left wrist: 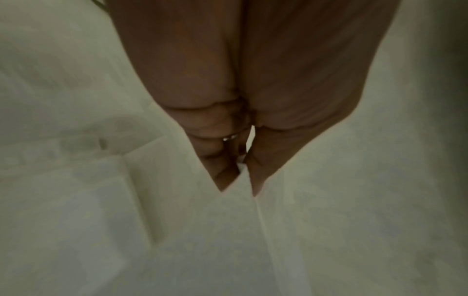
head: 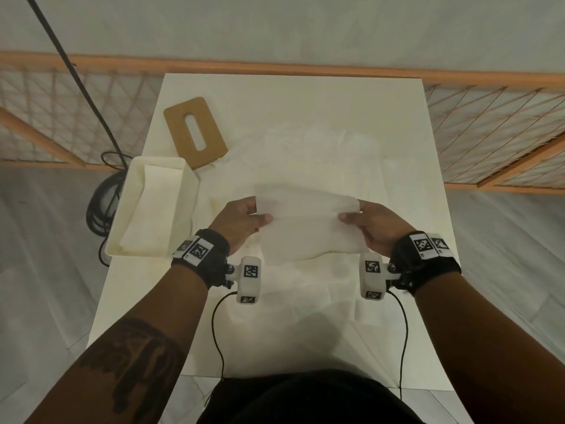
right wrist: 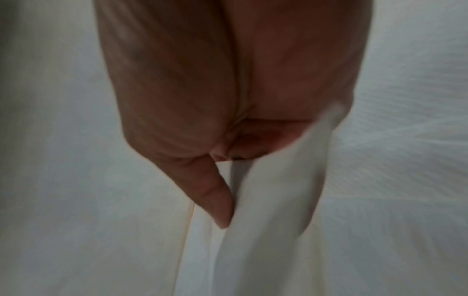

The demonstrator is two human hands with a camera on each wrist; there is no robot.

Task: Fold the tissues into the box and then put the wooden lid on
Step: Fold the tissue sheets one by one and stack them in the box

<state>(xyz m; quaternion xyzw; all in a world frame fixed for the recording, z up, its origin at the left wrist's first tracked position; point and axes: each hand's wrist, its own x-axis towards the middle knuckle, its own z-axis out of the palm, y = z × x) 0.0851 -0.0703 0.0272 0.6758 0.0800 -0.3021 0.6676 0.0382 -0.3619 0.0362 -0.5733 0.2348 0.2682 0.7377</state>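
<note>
Tissue [head: 308, 221] is held up flat over the middle of the desk [head: 351, 117], pinched at its 9 o'clock edge by the left hand [head: 241, 221] and at its 3 o'clock edge by the right hand [head: 377, 226], thumb on top and fingers beneath on each side. To fold it well, the person would likely keep both pinches level, bring the edges together squarely, and make the fold narrow enough for the box. More loose tissues [head: 305, 142] lie spread on the desk under and beyond it. At 9 o'clock the open white box [head: 189, 182] sits on the desk's edge with folded tissue already lying inside. At 11 o'clock the wooden lid [head: 211, 133], with its slot, lies flat just beside the box, not yet on.
</note>
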